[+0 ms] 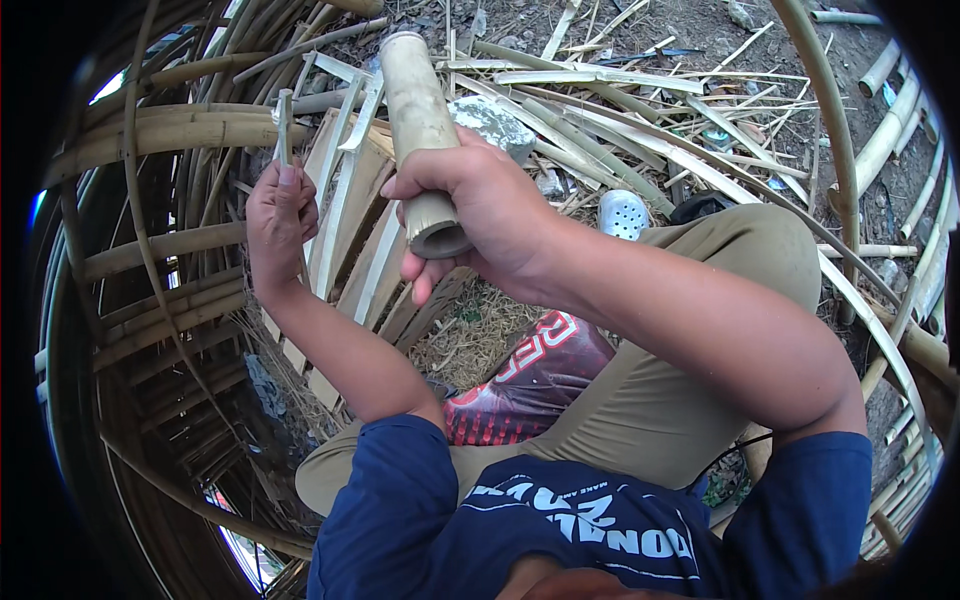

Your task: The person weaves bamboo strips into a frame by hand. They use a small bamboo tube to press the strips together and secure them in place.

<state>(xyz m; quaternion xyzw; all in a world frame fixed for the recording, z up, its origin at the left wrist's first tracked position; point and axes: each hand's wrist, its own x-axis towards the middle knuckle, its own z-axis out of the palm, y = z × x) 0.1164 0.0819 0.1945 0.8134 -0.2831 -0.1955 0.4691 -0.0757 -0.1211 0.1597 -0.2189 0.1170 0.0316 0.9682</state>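
Observation:
My right hand is wrapped round a short bamboo tube, held tilted above the ground. Its hollow cut end faces me, and the other end points away. To the left, my left hand is closed on a thin, pale stick that stands up past the thumb. The stick's lower part is mostly hidden by the fingers, so its exact kind is unclear. Between and beyond the two hands lie flat wooden boards with pale split strips over them.
Bamboo poles form a frame along my left. A whitish stone sits past the tube. Split bamboo litters the far ground. A bent pole rises at right, near more bamboo pieces. A white clog shows beside my knee.

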